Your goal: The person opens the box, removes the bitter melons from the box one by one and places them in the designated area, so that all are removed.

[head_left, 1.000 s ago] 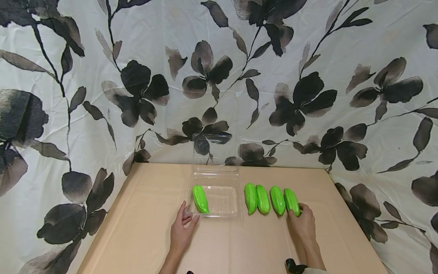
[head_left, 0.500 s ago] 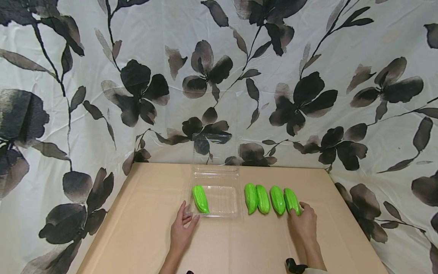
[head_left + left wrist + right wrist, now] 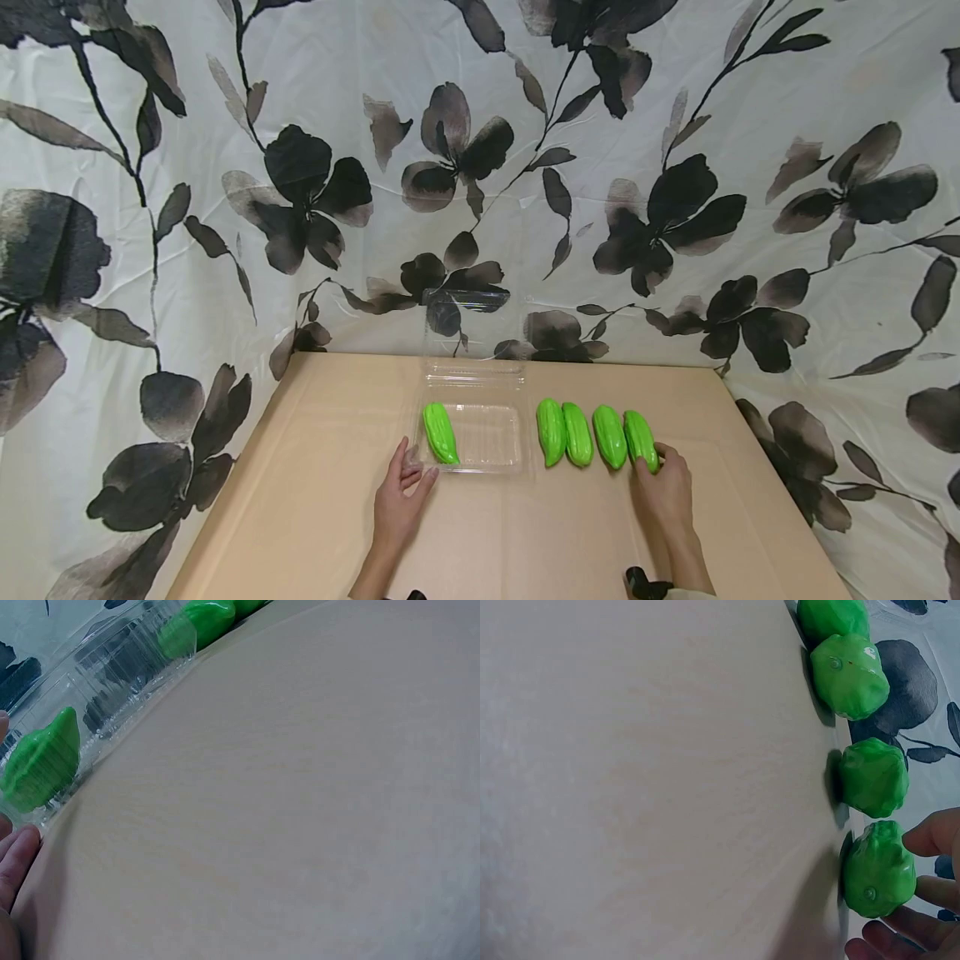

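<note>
A clear plastic container [image 3: 487,442] stands on the table with its hinged lid [image 3: 468,329] raised at the back. One glossy, bumpy green cucumber [image 3: 440,433] lies along its left side. My left hand [image 3: 397,508] holds the near left corner, thumb at the front edge and fingers at the side; in the left wrist view only a few fingertips [image 3: 21,851] show. Several like cucumbers lie in a row to the right. Around the near end of the rightmost cucumber [image 3: 879,870], my right hand [image 3: 666,492] has its thumb on one side and fingers on the other.
Beside the gripped one lie a cucumber [image 3: 610,437] and a close pair, including the leftmost cucumber [image 3: 551,433]. The light brown tabletop [image 3: 315,467] ends at a floral cloth [image 3: 480,217] behind. A black strap [image 3: 647,583] sits at the right wrist.
The head view has shifted very slightly. Both hands, the container and the cucumbers stay where they were.
</note>
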The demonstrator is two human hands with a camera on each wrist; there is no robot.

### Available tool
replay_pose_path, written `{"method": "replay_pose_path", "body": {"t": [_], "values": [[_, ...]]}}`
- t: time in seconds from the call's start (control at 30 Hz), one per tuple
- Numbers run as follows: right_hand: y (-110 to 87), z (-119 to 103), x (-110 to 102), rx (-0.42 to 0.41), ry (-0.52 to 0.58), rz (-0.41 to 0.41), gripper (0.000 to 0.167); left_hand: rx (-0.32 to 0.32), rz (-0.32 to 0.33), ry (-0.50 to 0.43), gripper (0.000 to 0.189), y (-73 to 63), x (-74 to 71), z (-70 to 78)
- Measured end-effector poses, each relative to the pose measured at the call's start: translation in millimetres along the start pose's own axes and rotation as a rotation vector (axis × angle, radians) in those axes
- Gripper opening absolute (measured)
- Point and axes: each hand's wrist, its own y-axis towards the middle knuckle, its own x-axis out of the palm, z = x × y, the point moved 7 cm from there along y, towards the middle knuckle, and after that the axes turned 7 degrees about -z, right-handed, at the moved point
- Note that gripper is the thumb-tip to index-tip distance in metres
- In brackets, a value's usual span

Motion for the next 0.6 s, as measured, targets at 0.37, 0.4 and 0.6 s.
{"method": "replay_pose_path", "body": {"t": [0.37, 0.4, 0.6], "values": [[-0.2, 0.1, -0.5, -0.013, 0.003, 0.01, 0.052, 0.018, -0.001, -0.002, 0.075, 0.7, 0.5, 0.3], [-0.2, 0.1, -0.6, -0.014, 0.003, 0.013, 0.052, 0.018, 0.0, -0.001, 0.075, 0.6, 0.5, 0.2], [0.8, -0.2, -0.6, -0.02, -0.003, 0.024, 0.051, 0.012, -0.001, 0.004, 0.075, -0.2, 0.3, 0.1]]}}
